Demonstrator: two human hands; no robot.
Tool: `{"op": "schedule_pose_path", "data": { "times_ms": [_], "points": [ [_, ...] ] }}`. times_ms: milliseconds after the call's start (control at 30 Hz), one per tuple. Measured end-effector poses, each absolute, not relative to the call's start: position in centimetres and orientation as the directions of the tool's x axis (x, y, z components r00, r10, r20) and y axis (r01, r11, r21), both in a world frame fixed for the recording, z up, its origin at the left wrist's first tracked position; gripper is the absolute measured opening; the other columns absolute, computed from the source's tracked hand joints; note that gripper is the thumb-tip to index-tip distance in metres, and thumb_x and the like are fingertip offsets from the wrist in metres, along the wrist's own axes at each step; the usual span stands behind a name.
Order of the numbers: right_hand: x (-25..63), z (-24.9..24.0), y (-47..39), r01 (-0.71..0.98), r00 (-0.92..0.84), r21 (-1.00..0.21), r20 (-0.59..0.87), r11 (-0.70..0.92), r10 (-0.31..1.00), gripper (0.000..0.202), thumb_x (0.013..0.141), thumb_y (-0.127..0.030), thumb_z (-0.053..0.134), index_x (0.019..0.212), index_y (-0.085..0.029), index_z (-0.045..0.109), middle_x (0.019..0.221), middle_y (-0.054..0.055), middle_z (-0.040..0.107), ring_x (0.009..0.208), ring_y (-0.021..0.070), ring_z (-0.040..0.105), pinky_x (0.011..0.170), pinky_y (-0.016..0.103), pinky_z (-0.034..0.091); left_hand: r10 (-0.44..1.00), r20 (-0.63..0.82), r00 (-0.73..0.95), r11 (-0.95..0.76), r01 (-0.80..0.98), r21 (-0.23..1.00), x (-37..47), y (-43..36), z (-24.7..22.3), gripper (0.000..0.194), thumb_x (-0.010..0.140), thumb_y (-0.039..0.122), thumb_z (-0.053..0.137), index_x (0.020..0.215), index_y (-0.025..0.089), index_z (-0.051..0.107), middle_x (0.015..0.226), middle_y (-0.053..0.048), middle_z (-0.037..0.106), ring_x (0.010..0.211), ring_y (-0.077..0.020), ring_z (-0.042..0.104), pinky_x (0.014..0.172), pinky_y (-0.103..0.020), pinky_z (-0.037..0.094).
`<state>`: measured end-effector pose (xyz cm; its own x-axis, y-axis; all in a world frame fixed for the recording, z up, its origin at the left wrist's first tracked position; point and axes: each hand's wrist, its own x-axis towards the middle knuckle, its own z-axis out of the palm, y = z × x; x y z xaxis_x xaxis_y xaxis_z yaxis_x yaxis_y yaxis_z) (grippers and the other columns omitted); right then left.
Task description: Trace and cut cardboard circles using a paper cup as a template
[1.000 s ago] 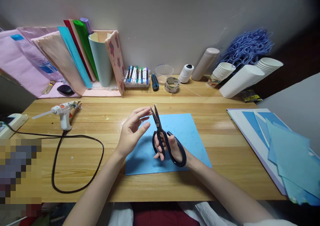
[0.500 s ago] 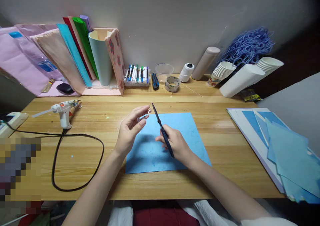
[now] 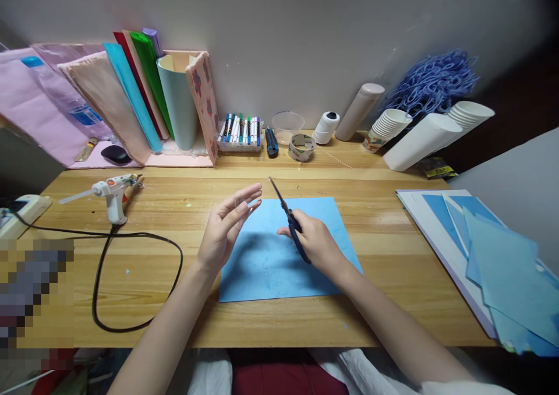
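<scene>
Scissors and blue paper at the desk, as seen from across the room. The right hand [image 3: 318, 236] is wrapped around the handles of the black scissors [image 3: 299, 242], which are turned edge-on, so the spread of the blades cannot be told; their tip points away, just beside the left fingertips and apart from them. The left hand [image 3: 222, 227] is loosely curled, thumb free, gripping nothing that can be made out. Beneath both sets of fingers the blue sheet [image 3: 271, 275] lies flat on the table [image 3: 410, 255]. Its visible edges run straight and no cut shows, so any work on it appears not yet begun; how much remains cannot be judged. Well to the right of the fingers, separate paper pieces [image 3: 509, 255] overlap in a pile. Unheld are the glue gun [image 3: 115, 200], left of the fingers, and the tape roll [image 3: 301, 154], beyond them.
</scene>
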<state>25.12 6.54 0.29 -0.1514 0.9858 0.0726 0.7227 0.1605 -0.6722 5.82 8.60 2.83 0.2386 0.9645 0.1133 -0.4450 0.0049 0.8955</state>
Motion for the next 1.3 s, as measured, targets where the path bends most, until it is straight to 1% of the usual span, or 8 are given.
{"op": "schedule_pose_path", "data": {
  "times_ms": [133, 267, 367, 667, 833, 1033, 1167, 1300],
  "points": [
    [25.1, 0.6, 6.4, 0.651, -0.129, -0.752, 0.029, 0.106, 0.991, 0.038, 0.089, -0.056, 0.044, 0.071, -0.022, 0.04, 0.066, 0.001, 0.062, 0.054, 0.0148, 0.055, 0.052, 0.024, 0.035, 0.967, 0.12, 0.227, -0.014, -0.42, 0.907, 4.9, 8.3, 3.4, 0.016, 0.084, 0.021, 0.057, 0.089, 0.019, 0.072, 0.128, -0.008, 0.059, 0.126, -0.0269, 0.048, 0.106, -0.039, 0.038],
    [25.0, 0.6, 6.2, 0.737, -0.146, -0.655, 0.086, 0.167, 0.985, 0.041, 0.088, -0.059, 0.043, 0.07, -0.022, 0.038, 0.063, 0.001, 0.059, 0.054, 0.0156, 0.053, 0.051, 0.024, 0.032, 0.939, 0.093, 0.331, 0.012, -0.302, 0.953, 5.1, 8.1, 3.8, 0.029, 0.084, 0.026, 0.059, 0.111, 0.022, 0.067, 0.134, -0.008, 0.054, 0.129, -0.0281, 0.044, 0.108, -0.041, 0.035],
    [24.8, 0.5, 6.0, 0.78, -0.153, -0.597, 0.104, 0.185, 0.983, 0.04, 0.088, -0.059, 0.043, 0.072, -0.022, 0.039, 0.064, 0.001, 0.058, 0.055, 0.016, 0.054, 0.052, 0.024, 0.032, 0.932, 0.077, 0.354, -0.009, -0.19, 0.982, 5.7, 8.2, 4.1, 0.033, 0.084, 0.03, 0.059, 0.116, 0.022, 0.065, 0.132, -0.008, 0.056, 0.127, -0.0276, 0.045, 0.108, -0.039, 0.035],
    [26.1, 1.0, 6.5, 0.737, -0.261, -0.651, -0.03, 0.179, 0.965, 0.032, 0.09, -0.049, 0.046, 0.073, -0.022, 0.04, 0.067, 0.001, 0.063, 0.057, 0.0161, 0.056, 0.053, 0.024, 0.033, 0.965, 0.032, 0.261, 0.004, -0.138, 0.99, 4.7, 8.3, 4.8, 0.022, 0.083, 0.029, 0.059, 0.095, 0.018, 0.073, 0.105, -0.008, 0.07, 0.104, -0.0252, 0.061, 0.096, -0.035, 0.045],
    [29.6, 1.1, 8.0, 0.905, -0.057, -0.415, 0.103, 0.095, 0.993, 0.036, 0.09, -0.055, 0.042, 0.076, -0.022, 0.043, 0.064, 0.004, 0.062, 0.056, 0.0206, 0.059, 0.049, 0.025, 0.028, 0.964, 0.01, 0.265, 0.04, -0.182, 0.983, 2.1, 7.9, 5.3, 0.023, 0.085, 0.026, 0.055, 0.093, 0.016, 0.073, 0.102, -0.009, 0.071, 0.101, -0.0251, 0.063, 0.094, -0.036, 0.047],
    [30.2, 1.4, 7.8, 0.878, -0.418, -0.17, 0.181, 0.446, 0.89, 0.042, 0.087, -0.061, 0.044, 0.079, -0.02, 0.047, 0.067, 0.005, 0.064, 0.06, 0.0202, 0.061, 0.05, 0.026, 0.028, 0.9, 0.042, 0.434, 0.125, -0.349, 0.929, 2.0, 8.1, 5.7, 0.031, 0.088, 0.034, 0.048, 0.106, 0.02, 0.069, 0.131, -0.01, 0.057, 0.127, -0.0294, 0.046, 0.106, -0.043, 0.036],
    [29.8, 1.6, 7.6, 0.798, -0.58, -0.072, 0.173, 0.598, 0.796, 0.047, 0.085, -0.065, 0.045, 0.08, -0.018, 0.05, 0.067, 0.004, 0.063, 0.063, 0.0195, 0.06, 0.052, 0.026, 0.03, 0.819, -0.111, 0.563, 0.254, -0.183, 0.95, 2.2, 8.5, 5.0, 0.041, 0.091, 0.045, 0.045, 0.119, 0.021, 0.064, 0.131, -0.011, 0.057, 0.126, -0.0288, 0.048, 0.106, -0.042, 0.036],
    [30.0, 2.2, 7.5, 0.736, -0.661, -0.033, 0.181, 0.677, 0.728, 0.051, 0.086, -0.066, 0.04, 0.082, -0.017, 0.054, 0.07, 0.005, 0.063, 0.064, 0.0188, 0.059, 0.053, 0.026, 0.031, 0.805, -0.221, 0.551, 0.322, -0.092, 0.942, 1.8, 8.5, 4.3, 0.041, 0.09, 0.043, 0.048, 0.124, 0.023, 0.06, 0.129, -0.01, 0.059, 0.12, -0.0286, 0.053, 0.104, -0.042, 0.038]
  ]
}}
